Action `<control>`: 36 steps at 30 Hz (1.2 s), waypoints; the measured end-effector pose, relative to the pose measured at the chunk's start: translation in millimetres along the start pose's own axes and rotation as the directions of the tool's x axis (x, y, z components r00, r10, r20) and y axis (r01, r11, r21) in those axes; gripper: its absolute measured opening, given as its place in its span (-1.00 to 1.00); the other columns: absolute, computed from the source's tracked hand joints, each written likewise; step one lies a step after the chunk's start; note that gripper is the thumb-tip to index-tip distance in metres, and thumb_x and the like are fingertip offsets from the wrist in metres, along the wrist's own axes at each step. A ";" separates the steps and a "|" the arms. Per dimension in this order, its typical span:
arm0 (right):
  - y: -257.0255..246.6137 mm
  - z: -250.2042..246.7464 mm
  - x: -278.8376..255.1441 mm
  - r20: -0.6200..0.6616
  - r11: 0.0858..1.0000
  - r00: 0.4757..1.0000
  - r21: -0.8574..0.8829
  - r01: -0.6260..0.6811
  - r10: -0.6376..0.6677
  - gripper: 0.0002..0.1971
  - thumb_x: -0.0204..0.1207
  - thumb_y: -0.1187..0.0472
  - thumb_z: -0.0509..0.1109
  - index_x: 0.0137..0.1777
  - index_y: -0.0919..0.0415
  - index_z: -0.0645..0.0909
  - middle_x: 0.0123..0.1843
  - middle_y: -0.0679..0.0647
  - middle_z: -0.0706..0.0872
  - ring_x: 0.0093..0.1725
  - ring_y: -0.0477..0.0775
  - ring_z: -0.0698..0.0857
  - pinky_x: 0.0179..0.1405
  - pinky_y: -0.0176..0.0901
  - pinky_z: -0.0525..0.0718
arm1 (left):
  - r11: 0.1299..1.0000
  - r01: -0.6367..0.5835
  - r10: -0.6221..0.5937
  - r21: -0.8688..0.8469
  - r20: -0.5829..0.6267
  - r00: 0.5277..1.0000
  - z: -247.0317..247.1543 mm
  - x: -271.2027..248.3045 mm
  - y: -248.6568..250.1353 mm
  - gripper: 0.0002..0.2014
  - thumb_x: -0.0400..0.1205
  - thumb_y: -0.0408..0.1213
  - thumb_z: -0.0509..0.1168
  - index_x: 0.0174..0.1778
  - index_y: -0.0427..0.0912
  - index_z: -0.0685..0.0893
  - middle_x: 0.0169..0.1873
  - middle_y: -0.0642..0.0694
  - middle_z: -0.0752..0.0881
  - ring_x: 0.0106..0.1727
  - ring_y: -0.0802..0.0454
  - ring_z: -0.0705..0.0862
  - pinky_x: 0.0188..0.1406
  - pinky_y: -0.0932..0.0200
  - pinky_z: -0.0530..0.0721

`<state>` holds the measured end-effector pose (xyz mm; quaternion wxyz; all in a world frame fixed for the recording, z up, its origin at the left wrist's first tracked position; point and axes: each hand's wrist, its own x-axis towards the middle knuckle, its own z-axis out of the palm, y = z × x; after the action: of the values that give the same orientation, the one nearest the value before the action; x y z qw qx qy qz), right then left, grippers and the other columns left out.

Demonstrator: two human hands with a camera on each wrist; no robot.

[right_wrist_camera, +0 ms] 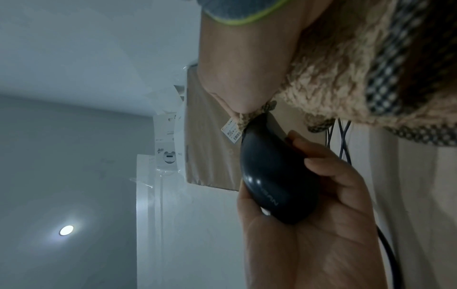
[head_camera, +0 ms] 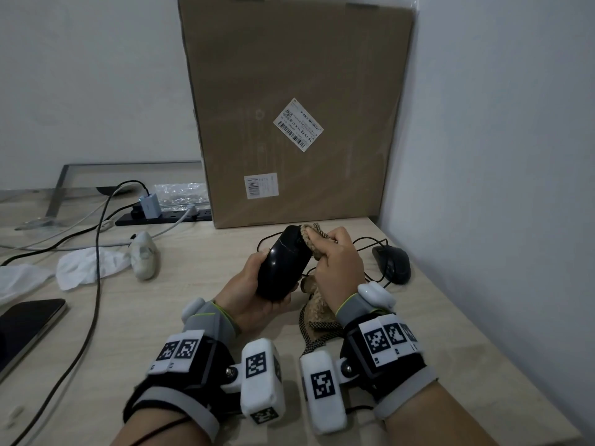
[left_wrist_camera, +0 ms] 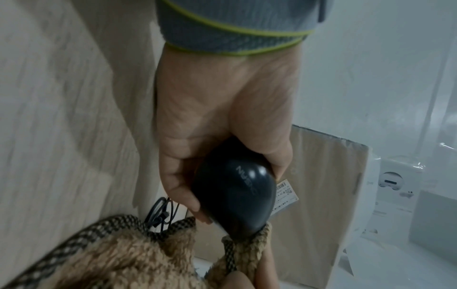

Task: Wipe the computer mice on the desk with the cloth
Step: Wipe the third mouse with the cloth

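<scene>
My left hand [head_camera: 254,284] grips a glossy black wired mouse [head_camera: 283,262] lifted above the desk; the same mouse [left_wrist_camera: 235,197] [right_wrist_camera: 274,176] fills both wrist views. My right hand [head_camera: 335,259] holds a fuzzy tan cloth [head_camera: 314,243] with a checked border and presses it against the mouse's front end. The rest of the cloth [left_wrist_camera: 111,260] [right_wrist_camera: 346,68] hangs down below my right wrist. A second black mouse [head_camera: 391,263] lies on the desk at the right, near the wall. A white mouse [head_camera: 145,255] lies on the desk at the left.
A big cardboard box [head_camera: 296,107] leans at the back of the desk [head_camera: 161,333]. A power strip [head_camera: 164,217] with a charger, loose cables [head_camera: 96,252] and crumpled white tissue [head_camera: 87,265] lie at the left. A dark phone [head_camera: 25,326] sits at the left edge. The wall [head_camera: 499,188] bounds the right.
</scene>
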<state>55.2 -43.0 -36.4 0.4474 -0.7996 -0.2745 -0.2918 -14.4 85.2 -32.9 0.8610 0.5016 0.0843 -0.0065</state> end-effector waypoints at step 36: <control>3.8 -2.7 -0.8 0.013 0.998 0.998 -0.023 -0.063 0.063 -0.51 0.45 0.48 0.17 0.27 0.05 0.66 -0.12 0.01 0.45 -0.20 -0.01 0.48 -0.32 -0.22 0.45 | 1.000 -0.001 0.001 0.004 -0.016 1.000 -0.4 -0.4 -1.9 -0.56 0.69 0.03 0.01 0.07 -0.26 0.63 -0.24 -0.23 0.70 -0.21 -0.03 0.63 -0.36 0.19 0.58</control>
<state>56.7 -47.2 -38.0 0.4453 -0.8149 -0.2488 -0.2751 -15.1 84.5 -34.6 0.8592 0.5035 0.0909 -0.0022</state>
